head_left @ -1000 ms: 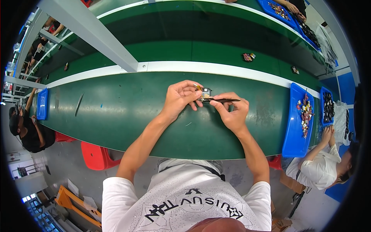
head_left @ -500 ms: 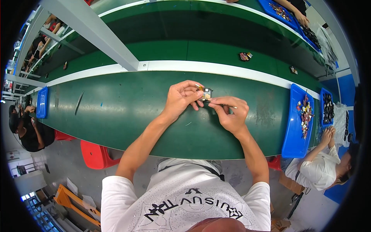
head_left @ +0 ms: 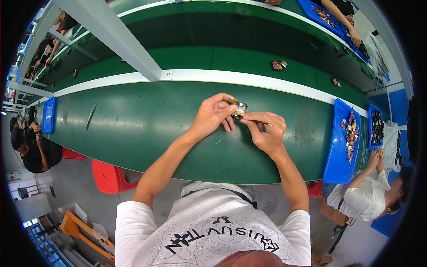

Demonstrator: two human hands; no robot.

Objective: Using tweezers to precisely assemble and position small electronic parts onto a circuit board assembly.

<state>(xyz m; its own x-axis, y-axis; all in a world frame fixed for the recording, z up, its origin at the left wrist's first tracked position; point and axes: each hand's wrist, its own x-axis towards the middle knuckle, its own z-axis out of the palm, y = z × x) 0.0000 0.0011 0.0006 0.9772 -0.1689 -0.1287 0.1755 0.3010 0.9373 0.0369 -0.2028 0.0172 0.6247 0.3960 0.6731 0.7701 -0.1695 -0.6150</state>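
Above the green table, my left hand (head_left: 213,113) is closed on a small electronic assembly (head_left: 240,109). The piece has a black frame, a pale and shiny inside and an amber strip near my fingertips. My right hand (head_left: 267,130) is pinching a thin, tweezers-like tool (head_left: 257,121) whose tip meets the lower edge of the assembly. Fingers cover most of the tool, so its exact kind is hard to make out.
Metal tweezers (head_left: 90,116) lie on the table (head_left: 164,115) to the left. A blue tray (head_left: 334,153) of small colourful parts stands right, beside another blue tray (head_left: 371,143) of black parts. Beyond the white rail, a small assembly (head_left: 278,66) sits on the green belt. A grey post (head_left: 111,35) slants overhead.
The assembly in my left hand is slightly tilted and shifted to the right. Both hands keep their grips. Pieces on the far belt have slid a little left.
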